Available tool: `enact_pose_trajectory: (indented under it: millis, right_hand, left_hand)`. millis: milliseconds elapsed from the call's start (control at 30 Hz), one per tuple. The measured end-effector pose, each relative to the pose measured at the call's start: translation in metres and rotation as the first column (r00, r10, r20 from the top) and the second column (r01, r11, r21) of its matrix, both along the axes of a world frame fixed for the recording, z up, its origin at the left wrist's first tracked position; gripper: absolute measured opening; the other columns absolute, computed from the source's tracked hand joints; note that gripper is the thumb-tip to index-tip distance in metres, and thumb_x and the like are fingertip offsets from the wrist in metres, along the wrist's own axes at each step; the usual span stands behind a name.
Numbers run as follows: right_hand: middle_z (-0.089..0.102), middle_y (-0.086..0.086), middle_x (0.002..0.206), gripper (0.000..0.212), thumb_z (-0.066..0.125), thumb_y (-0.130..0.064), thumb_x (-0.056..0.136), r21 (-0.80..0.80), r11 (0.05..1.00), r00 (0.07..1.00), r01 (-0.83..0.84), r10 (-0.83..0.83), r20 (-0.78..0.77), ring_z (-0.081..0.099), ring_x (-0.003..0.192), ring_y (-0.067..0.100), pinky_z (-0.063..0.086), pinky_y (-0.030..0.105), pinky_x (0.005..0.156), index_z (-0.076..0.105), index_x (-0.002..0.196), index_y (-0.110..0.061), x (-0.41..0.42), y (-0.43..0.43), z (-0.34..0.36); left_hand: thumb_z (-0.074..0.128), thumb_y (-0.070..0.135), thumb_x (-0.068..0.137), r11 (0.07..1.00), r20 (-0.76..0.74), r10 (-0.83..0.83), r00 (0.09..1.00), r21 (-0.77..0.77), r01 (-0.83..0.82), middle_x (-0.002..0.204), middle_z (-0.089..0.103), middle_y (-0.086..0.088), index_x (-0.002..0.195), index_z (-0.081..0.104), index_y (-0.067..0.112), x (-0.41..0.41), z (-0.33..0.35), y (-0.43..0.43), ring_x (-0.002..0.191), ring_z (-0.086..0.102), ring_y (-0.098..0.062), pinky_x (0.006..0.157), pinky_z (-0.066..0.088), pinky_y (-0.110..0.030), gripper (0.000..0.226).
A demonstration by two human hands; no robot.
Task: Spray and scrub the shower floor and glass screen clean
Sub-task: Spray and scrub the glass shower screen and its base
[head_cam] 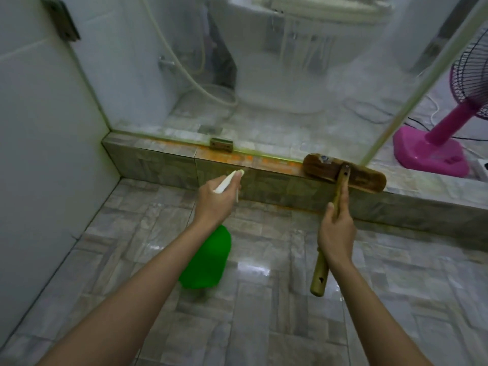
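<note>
Glass screen (pixel 264 75) stands hazy on the tiled kerb (pixel 163 162), beyond the glossy shower floor (pixel 264 299). Brush (pixel 324 170): head on kerb, handle gripped by right hand (pixel 336 233) fingers. Green spray bottle (pixel 206 260): left hand (pixel 215 204) fingers wrapped round its neck, nozzle facing kerb.

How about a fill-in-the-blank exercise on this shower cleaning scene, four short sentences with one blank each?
1. The left hand grips a spray bottle whose body is ____.
2. The right hand holds the scrub brush by its ____.
3. The stains along the top of the tiled ledge are ____.
4. The fan standing at the far right is ____.

Missing words: green; handle; orange; pink.
</note>
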State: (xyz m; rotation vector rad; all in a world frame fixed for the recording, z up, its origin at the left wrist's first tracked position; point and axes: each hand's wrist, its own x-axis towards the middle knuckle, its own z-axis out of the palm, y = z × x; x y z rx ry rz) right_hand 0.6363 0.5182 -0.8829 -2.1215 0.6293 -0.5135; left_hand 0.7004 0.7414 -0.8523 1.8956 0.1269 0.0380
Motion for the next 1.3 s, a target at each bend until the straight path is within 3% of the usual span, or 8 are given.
enact_pose_trajectory:
  millis: [167, 367, 500, 600, 667, 800, 1067, 1300]
  right_hand:
    - [0.041, 0.002, 0.060, 0.054, 0.033, -0.028, 0.105, 0.024, 0.997, 0.998, -0.070, 0.070, -0.003, 0.040, 0.049, 0.016, 0.040, 0.032, 0.045, 0.013, 0.152, -0.045, -0.004, -0.011, 0.003]
    - [0.064, 0.008, 0.087, 0.064, 0.037, -0.038, 0.103, 0.163, 0.986, 0.999, 0.026, -0.018, -0.050, 0.062, 0.083, 0.029, 0.051, 0.043, 0.079, 0.007, 0.156, -0.020, 0.035, -0.032, 0.011]
    - [0.062, 0.005, 0.064, 0.058, 0.049, -0.034, 0.100, 0.335, 0.938, 0.995, 0.088, -0.096, 0.008, 0.053, 0.044, 0.014, 0.044, 0.028, 0.047, 0.027, 0.150, -0.015, 0.040, -0.036, 0.011]
    - [0.064, 0.009, 0.058, 0.040, 0.056, -0.038, 0.096, 0.452, 0.884, 0.989, 0.123, -0.147, 0.019, 0.048, 0.033, 0.012, 0.038, 0.022, 0.037, 0.059, 0.108, -0.001, 0.035, -0.032, 0.013]
    - [0.057, 0.006, 0.050, 0.047, 0.055, -0.045, 0.095, 0.602, 0.789, 0.992, 0.125, -0.117, -0.052, 0.043, 0.030, 0.011, 0.038, 0.023, 0.037, 0.064, 0.080, -0.002, 0.041, -0.030, 0.021]
    - [0.035, -0.005, 0.043, 0.049, 0.048, -0.053, 0.096, 0.924, 0.382, 0.996, 0.037, 0.066, -0.067, 0.027, 0.027, 0.005, 0.025, 0.015, 0.029, 0.055, 0.077, -0.009, 0.067, -0.039, 0.043]
    - [0.026, -0.007, 0.035, 0.040, 0.042, -0.039, 0.102, 0.871, 0.491, 0.938, -0.026, 0.314, -0.149, 0.024, 0.023, 0.007, 0.022, 0.011, 0.030, 0.036, 0.070, -0.016, 0.110, 0.025, 0.056]
    - [0.045, 0.005, 0.056, 0.044, 0.046, -0.046, 0.099, 0.608, 0.775, 0.973, 0.172, -0.038, -0.227, 0.046, 0.038, 0.016, 0.036, 0.022, 0.035, 0.044, 0.074, -0.010, 0.080, -0.021, 0.044]
  left_hand:
    - [0.057, 0.050, 0.099, 0.998, -0.055, 0.033, 0.998, -0.052, -0.036, 0.060, 0.062, -0.001, 0.059, 0.063, 0.017, 0.020, 0.006, -0.029, 0.059, 0.060, -0.018, 0.056, 0.045, -0.026, 0.052]
    - [0.057, 0.051, 0.099, 1.000, -0.081, -0.009, 0.997, -0.018, 0.008, 0.068, 0.070, 0.000, 0.066, 0.070, 0.022, 0.020, 0.002, -0.046, 0.066, 0.066, -0.019, 0.063, 0.052, -0.031, 0.046]
    - [0.060, 0.051, 0.097, 0.997, -0.085, 0.042, 0.995, -0.066, -0.048, 0.063, 0.067, -0.005, 0.059, 0.066, 0.019, 0.017, 0.000, -0.046, 0.065, 0.066, -0.022, 0.064, 0.054, -0.037, 0.050]
    - [0.058, 0.051, 0.098, 0.999, -0.064, 0.036, 0.997, -0.036, -0.039, 0.069, 0.072, -0.006, 0.066, 0.070, 0.018, 0.014, 0.004, -0.041, 0.065, 0.066, -0.020, 0.059, 0.051, -0.032, 0.048]
    - [0.057, 0.049, 0.100, 1.000, -0.041, 0.004, 0.999, -0.008, -0.004, 0.079, 0.076, -0.010, 0.074, 0.075, 0.017, 0.014, 0.006, -0.036, 0.065, 0.066, -0.022, 0.060, 0.055, -0.038, 0.045]
    - [0.054, 0.049, 0.101, 1.000, -0.016, -0.024, 1.000, 0.006, 0.024, 0.086, 0.076, -0.016, 0.082, 0.077, 0.012, 0.014, 0.006, -0.029, 0.062, 0.065, -0.023, 0.053, 0.051, -0.034, 0.047]
    - [0.055, 0.048, 0.101, 1.000, 0.016, 0.026, 1.000, 0.004, -0.026, 0.085, 0.077, -0.010, 0.086, 0.078, 0.014, 0.017, 0.002, -0.013, 0.039, 0.053, -0.003, 0.040, 0.042, -0.017, 0.043]
    - [0.056, 0.048, 0.101, 1.000, 0.045, 0.023, 0.999, -0.012, -0.023, 0.086, 0.077, -0.013, 0.090, 0.078, 0.016, 0.012, -0.001, 0.002, 0.041, 0.052, -0.001, 0.044, 0.043, -0.023, 0.040]
